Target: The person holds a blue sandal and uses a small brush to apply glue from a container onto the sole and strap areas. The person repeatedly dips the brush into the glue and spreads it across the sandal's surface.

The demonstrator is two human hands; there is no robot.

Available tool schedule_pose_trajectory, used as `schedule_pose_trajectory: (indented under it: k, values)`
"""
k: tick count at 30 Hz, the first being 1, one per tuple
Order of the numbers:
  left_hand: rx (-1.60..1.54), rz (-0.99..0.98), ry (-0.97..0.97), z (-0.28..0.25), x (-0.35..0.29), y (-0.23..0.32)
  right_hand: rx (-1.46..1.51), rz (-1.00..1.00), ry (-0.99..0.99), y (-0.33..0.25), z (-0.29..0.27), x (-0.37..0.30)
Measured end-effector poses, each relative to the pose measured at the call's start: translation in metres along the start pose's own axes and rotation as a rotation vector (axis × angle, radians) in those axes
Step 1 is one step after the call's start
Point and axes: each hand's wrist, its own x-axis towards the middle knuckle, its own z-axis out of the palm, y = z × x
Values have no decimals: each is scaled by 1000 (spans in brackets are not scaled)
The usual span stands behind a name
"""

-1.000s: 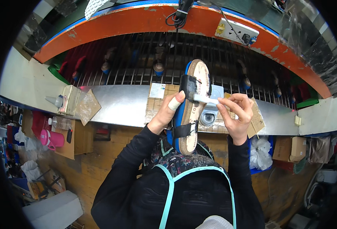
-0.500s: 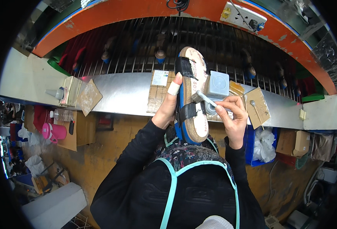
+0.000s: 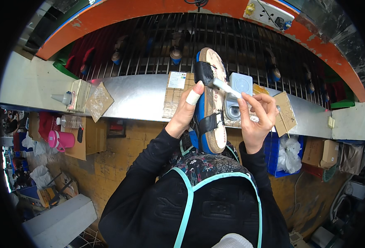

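Observation:
My left hand [image 3: 183,113], thumb taped in white, grips the left side of a sandal [image 3: 211,103] that is tilted up over the bench edge. Its pale printed underside faces me, with a tan rim, blue along the left side, and an upper black strap [image 3: 203,73] and a lower black strap [image 3: 208,123] folded round it. Pinched in my right hand [image 3: 258,118] is a pale-handled brush [image 3: 228,88]. The brush head lies against the underside, close to the upper strap's end. Just right of the sandal stands a grey pot [image 3: 233,111] beside a grey square box [image 3: 241,84].
Behind the metal bench [image 3: 137,97] runs a rack of rods [image 3: 149,45] carrying several blue-tipped pieces. Cardboard squares lie at the left [image 3: 99,102] and right [image 3: 286,118]. Below right is a blue crate [image 3: 272,159] with clear plastic bags; a pink jug [image 3: 62,140] sits lower left.
The brush has moved up the sandal's underside, from near the lower strap to near the upper one. My right hand has risen slightly with it; the left keeps its grip.

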Motion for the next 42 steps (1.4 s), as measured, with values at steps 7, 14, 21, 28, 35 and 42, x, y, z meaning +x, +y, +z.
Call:
schedule_pose_trajectory:
  k: [7, 14, 21, 28, 35, 42]
  values:
    - [69, 24, 4, -9, -1, 8, 135, 19, -161, 8, -4, 0]
    - [103, 50, 55, -11, 2, 19, 210, 16, -284, 14, -8, -1]
    - [128, 54, 48, -14, 8, 28, 233, -53, -364, 18, -14, -1]
    - [107, 77, 40, -8, 12, 34, 256, -51, -413, 20, -19, 0]
    - [60, 60, 19, -8, 17, 32, 158, -93, -356, 15, -26, -2]
    - [-11, -37, 13, -5, 17, 33, 367, -149, -414, 21, -34, 7]
